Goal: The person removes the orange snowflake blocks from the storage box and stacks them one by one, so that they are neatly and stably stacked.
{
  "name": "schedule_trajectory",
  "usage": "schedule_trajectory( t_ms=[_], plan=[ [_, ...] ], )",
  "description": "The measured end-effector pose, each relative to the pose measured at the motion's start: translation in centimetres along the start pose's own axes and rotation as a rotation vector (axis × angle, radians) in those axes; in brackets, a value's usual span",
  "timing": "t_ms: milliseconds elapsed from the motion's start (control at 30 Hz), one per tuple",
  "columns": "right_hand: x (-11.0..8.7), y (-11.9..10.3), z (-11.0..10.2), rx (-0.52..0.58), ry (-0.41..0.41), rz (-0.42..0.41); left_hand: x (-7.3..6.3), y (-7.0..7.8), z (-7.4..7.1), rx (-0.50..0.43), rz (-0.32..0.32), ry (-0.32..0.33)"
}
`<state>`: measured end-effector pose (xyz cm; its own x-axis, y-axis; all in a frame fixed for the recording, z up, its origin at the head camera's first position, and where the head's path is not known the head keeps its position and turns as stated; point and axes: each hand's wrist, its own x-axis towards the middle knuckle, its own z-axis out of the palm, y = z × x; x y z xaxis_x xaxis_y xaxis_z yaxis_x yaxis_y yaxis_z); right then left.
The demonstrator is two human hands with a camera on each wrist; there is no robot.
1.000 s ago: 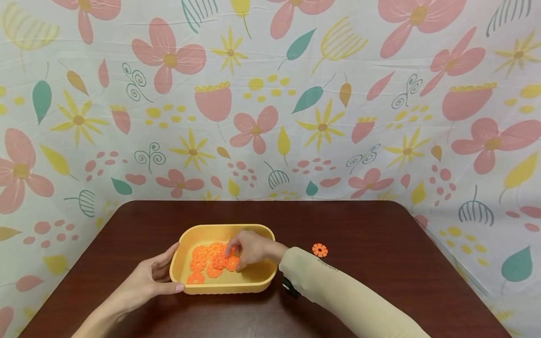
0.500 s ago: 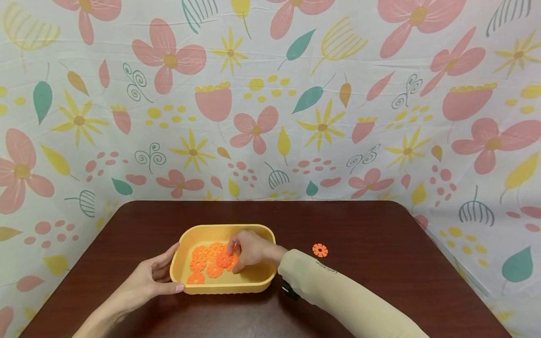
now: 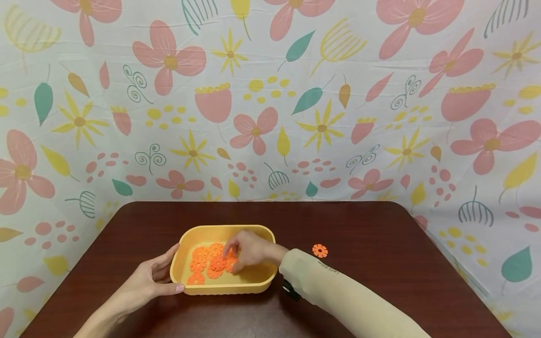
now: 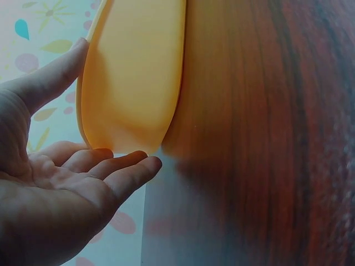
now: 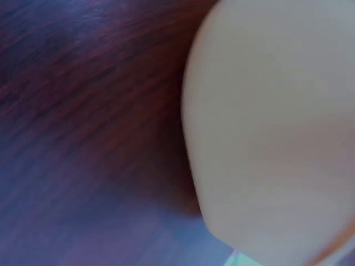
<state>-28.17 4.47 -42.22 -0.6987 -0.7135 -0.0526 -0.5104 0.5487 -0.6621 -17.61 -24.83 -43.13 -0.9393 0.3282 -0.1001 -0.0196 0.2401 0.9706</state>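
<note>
A yellow plastic tub [image 3: 228, 285] with rounded corners stands on the table, holding several orange flower-shaped interlocking discs [image 3: 197, 265]. My left hand [image 3: 145, 279] holds the tub's left end, with the thumb on the near rim and the fingers against the outer wall. In the left wrist view that hand [image 4: 66, 188] spreads round the end of the tub [image 4: 133, 72]. Inside the tub my right hand [image 3: 250, 249] is bent down, its thumb and fingers pinching an orange disc [image 3: 218, 263] above others. Its palm side is hidden, and only a pale sleeve [image 5: 272, 122] fills the right wrist view.
One loose orange disc [image 3: 320, 250] lies on the dark brown wooden table [image 3: 359, 225], right of the tub and beyond the right forearm. A flower-printed cloth [image 3: 270, 98] hangs behind the table and along its sides.
The right hand has shifted slightly inside the tub; the disc at its fingertips moved right, then back left and a little nearer. The left hand and tub have stayed put.
</note>
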Motion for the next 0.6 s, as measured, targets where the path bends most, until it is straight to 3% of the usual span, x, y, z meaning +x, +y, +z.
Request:
schedule_trajectory(
  t_ms=[200,600],
  plan=[
    [-0.07,-0.01,-0.35,-0.031,-0.025,0.050,0.04,0.07,-0.04,-0.008,0.015,0.007],
    [0.18,0.53,-0.23,-0.044,-0.048,0.046,-0.08,0.13,-0.04,0.000,0.026,0.005]
  ],
)
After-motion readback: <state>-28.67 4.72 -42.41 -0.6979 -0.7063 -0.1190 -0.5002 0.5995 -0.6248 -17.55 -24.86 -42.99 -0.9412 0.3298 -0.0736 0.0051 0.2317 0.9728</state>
